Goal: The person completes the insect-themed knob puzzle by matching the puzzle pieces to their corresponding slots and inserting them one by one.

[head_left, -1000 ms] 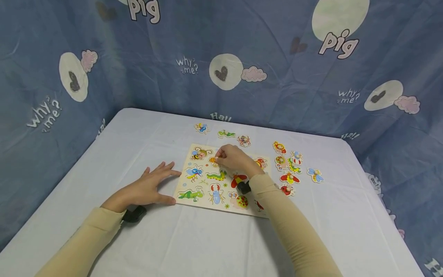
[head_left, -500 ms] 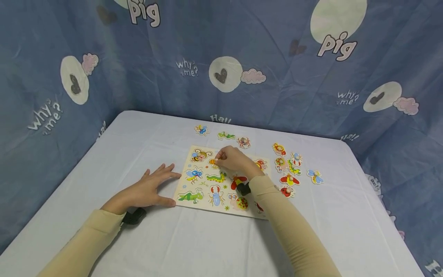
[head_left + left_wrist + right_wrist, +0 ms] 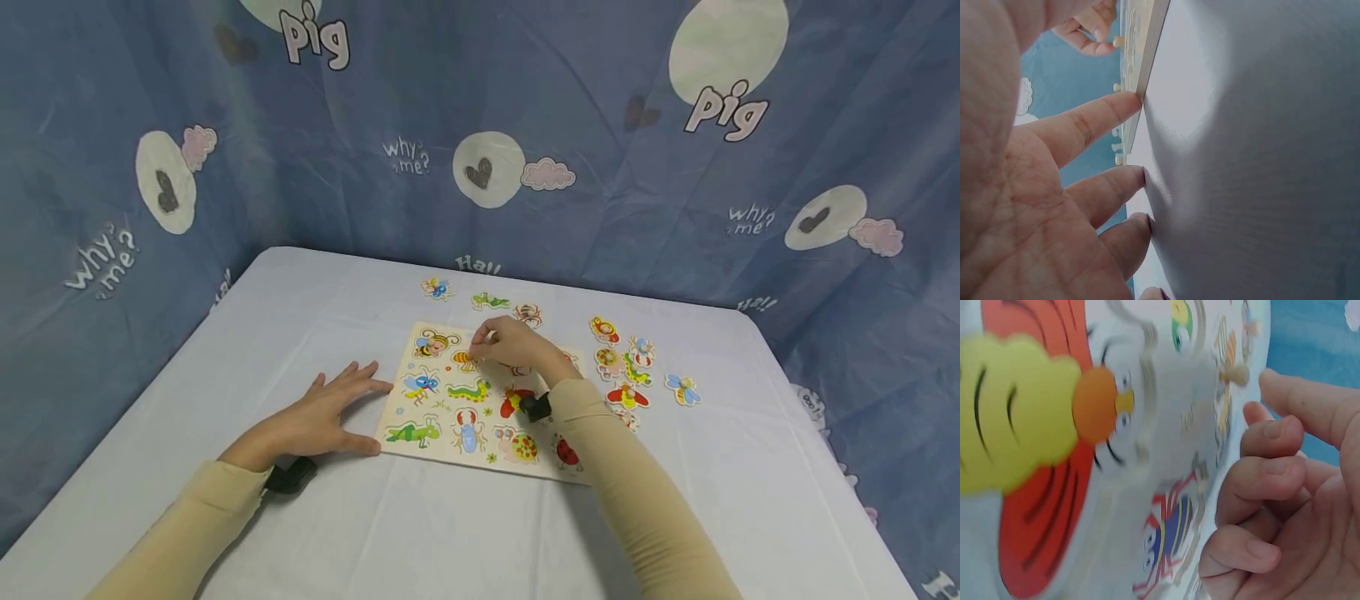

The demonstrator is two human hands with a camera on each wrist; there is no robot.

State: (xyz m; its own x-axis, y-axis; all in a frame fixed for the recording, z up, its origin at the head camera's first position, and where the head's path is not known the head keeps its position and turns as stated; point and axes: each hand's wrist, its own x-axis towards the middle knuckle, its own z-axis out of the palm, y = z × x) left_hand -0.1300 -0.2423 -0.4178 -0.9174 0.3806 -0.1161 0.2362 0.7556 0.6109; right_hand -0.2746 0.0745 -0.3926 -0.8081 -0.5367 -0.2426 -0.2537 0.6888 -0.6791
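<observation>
Insect piece [image 3: 462,360], orange, lies on the puzzle board [image 3: 447,417] — knob [image 3: 1234,375] just beside the loosely bent right hand [image 3: 512,343], which holds nothing; the spread left hand [image 3: 318,414] touches the board's edge.

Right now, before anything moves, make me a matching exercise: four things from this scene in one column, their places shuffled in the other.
Column one
1. Left hand
2. Right hand
3. Loose grasshopper piece
4. Loose red-winged piece

Column two
A. On the table, to the right of the puzzle board
B. Over the puzzle board
C. At the puzzle board's left edge
D. On the table, beyond the puzzle board's far edge

Right pairs: 1-C, 2-B, 3-D, 4-A
</observation>
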